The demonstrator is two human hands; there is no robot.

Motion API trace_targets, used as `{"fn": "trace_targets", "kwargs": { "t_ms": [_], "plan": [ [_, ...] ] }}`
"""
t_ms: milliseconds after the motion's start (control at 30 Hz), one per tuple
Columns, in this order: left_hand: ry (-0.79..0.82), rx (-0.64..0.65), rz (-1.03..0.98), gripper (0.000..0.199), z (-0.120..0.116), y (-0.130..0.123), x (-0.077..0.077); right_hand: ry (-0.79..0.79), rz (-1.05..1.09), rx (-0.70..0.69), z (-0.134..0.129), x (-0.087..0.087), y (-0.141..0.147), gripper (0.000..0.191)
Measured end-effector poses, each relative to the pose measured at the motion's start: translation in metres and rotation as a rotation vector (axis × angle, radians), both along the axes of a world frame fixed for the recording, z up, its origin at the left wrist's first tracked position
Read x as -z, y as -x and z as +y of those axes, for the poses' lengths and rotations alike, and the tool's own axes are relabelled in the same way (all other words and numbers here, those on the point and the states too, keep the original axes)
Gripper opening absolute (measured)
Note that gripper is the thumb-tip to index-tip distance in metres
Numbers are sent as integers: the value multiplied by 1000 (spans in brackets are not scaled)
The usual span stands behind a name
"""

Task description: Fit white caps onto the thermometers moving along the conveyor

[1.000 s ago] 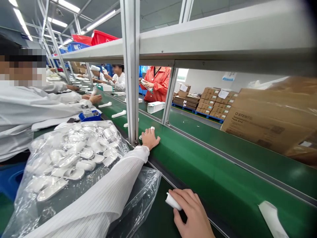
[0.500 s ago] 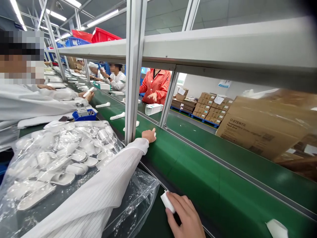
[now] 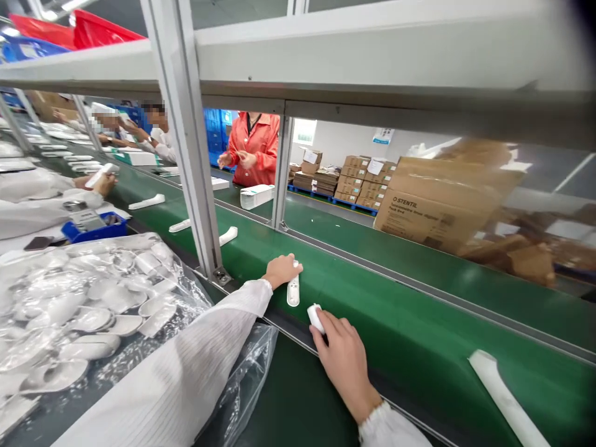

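Two hands on white parts at the green belt

The left hand (image 3: 281,270) rests on the green conveyor belt (image 3: 372,323), fingers curled over the top end of a long white part (image 3: 293,292) that lies flat on the belt. Just beside it, the right hand (image 3: 342,357) pinches a small white cap (image 3: 315,317) between thumb and fingertips at the belt's near edge. A clear bag of white shells (image 3: 93,304) sits on the counter to the left. Another white piece (image 3: 505,397) lies on the belt, well apart to the right
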State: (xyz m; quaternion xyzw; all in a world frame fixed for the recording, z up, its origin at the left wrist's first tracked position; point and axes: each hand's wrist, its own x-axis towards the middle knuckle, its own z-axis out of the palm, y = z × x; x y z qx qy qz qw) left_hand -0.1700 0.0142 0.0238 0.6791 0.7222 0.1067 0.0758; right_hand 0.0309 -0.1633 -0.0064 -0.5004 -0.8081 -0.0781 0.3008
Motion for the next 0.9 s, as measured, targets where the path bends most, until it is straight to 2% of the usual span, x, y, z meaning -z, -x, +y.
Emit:
{"fn": "trace_targets", "kwargs": {
  "t_ms": [100,200,533,633,700,767,833,900],
  "plan": [
    [-48,-6,16,44,-5,-13,8,86,-10,47,19,-9,10,30],
    [-43,9,16,44,-5,-20,8,137,-16,62,29,-13,20,29],
    [-38,48,-21,38,-14,-48,10,327,-169,168,33,-26,26,33],
    [-32,67,-26,38,-18,-58,7,334,-186,233,37,-24,26,32],
    [-9,75,-16,40,-23,-65,2,272,-149,248,37,-22,25,32],
    [-23,91,22,45,-30,-71,-4,176,-30,183,32,-22,25,26],
    [-85,121,76,52,-40,-74,-11,122,169,25,23,-26,27,16],
    [-142,149,128,53,-50,-73,-19,132,344,-147,12,-32,33,16]
  ]
}}
